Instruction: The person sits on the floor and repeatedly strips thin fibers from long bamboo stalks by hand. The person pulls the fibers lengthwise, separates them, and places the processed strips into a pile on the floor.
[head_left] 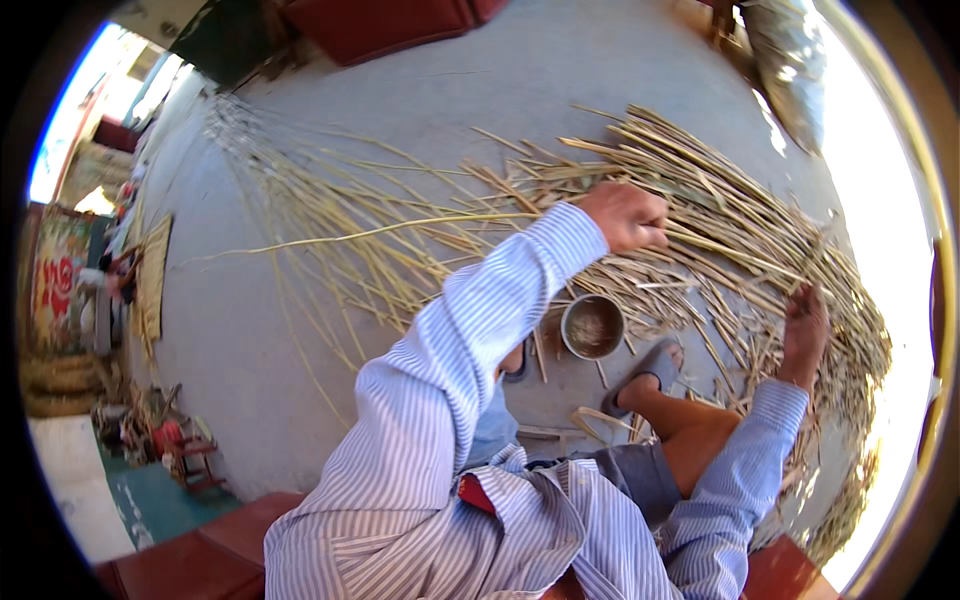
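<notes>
My left hand [630,215], in a striped sleeve, is closed in a fist above the heap of dry stalks. A long pale reed stalk [390,230] stretches out to the left, passes behind my forearm and runs to that fist. To the right, lower down, my right hand [806,330] is closed with its fingertips together at the edge of the stalk heap [720,200]. What lies in its fingers blends with the stalks behind. Many thin stalks [330,200] fan out across the floor to the left.
A metal pot [592,327] with brownish contents stands between my feet, near my sandalled right foot [655,372]. Loose husks [720,340] litter the grey floor [240,400]. Red seats [380,25] are at the far side, with a filled sack [790,70] at far right.
</notes>
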